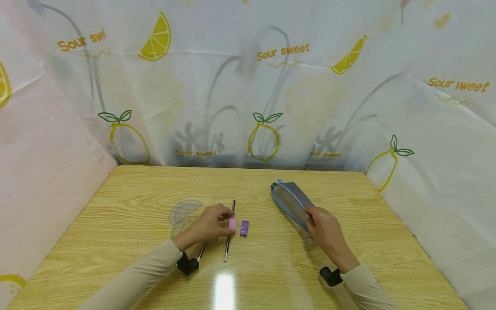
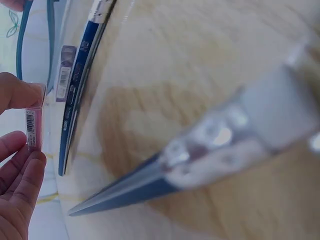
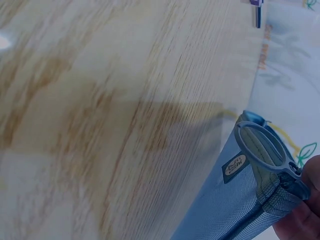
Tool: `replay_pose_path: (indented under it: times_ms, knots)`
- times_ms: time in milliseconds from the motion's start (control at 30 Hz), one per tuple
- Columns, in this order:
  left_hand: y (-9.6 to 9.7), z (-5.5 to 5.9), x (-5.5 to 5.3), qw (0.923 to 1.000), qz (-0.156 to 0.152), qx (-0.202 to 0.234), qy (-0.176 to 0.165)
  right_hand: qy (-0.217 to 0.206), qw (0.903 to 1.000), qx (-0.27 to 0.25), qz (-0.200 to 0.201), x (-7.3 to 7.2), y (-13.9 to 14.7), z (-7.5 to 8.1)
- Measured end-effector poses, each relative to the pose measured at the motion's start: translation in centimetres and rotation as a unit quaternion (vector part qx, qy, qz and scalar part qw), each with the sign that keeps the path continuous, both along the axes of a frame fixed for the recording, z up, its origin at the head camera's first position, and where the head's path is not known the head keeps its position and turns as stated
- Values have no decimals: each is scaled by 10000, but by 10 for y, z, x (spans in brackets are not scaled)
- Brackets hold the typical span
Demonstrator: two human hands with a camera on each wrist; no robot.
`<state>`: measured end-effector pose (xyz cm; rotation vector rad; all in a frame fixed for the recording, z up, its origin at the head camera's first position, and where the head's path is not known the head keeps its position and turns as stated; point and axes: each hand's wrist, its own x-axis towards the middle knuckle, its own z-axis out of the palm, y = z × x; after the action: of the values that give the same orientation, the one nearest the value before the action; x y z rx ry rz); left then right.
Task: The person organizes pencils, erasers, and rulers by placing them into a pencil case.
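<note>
My left hand [image 1: 211,223] pinches a pink eraser [image 1: 232,224] between thumb and fingers, above a dark pencil [image 1: 227,247]. In the left wrist view a barcode shows on the side of the eraser [image 2: 33,125]. A purple eraser [image 1: 244,228] lies on the table just right of it. My right hand [image 1: 325,230] grips the near end of a blue-grey zip pencil case [image 1: 296,202], whose mouth gapes toward the left. The ring-shaped zip pull [image 3: 262,147] hangs at the gripped end, beside a small label on the fabric.
Two clear protractors [image 1: 186,209] lie left of my left hand, one partly hidden by it. A second pencil [image 1: 202,251] lies beneath the left wrist. The wooden table [image 1: 147,185] ends at a lemon-printed cloth [image 1: 232,86] behind.
</note>
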<state>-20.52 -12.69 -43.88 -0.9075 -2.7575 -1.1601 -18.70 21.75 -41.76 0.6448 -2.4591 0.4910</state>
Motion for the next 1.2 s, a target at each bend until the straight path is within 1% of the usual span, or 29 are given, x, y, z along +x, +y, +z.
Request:
replay_pose_path:
  times_ms: [133, 367, 500, 633, 867, 1033, 1200]
  knots:
    - [-3, 4, 0, 9999, 29, 110, -24, 45, 10000, -10, 47, 0, 0, -1]
    - [-2, 11, 1, 9997, -68, 230, 32, 189, 9998, 34, 8, 0, -1, 0]
    - [3, 16, 2, 9996, -133, 226, -34, 231, 9997, 74, 8, -1, -1, 0]
    - [7, 19, 1, 9995, -164, 239, -124, 255, 9996, 101, 34, -1, -1, 1]
    - [14, 23, 1, 9993, -236, 263, -89, 175, 9998, 91, 11, -2, -1, 0]
    - [20, 25, 1, 9984, -375, 418, -38, 226, 9997, 76, 28, -1, -1, 0]
    - [28, 29, -1, 9977, -453, 501, -2, 301, 9995, 51, 22, -1, -1, 1]
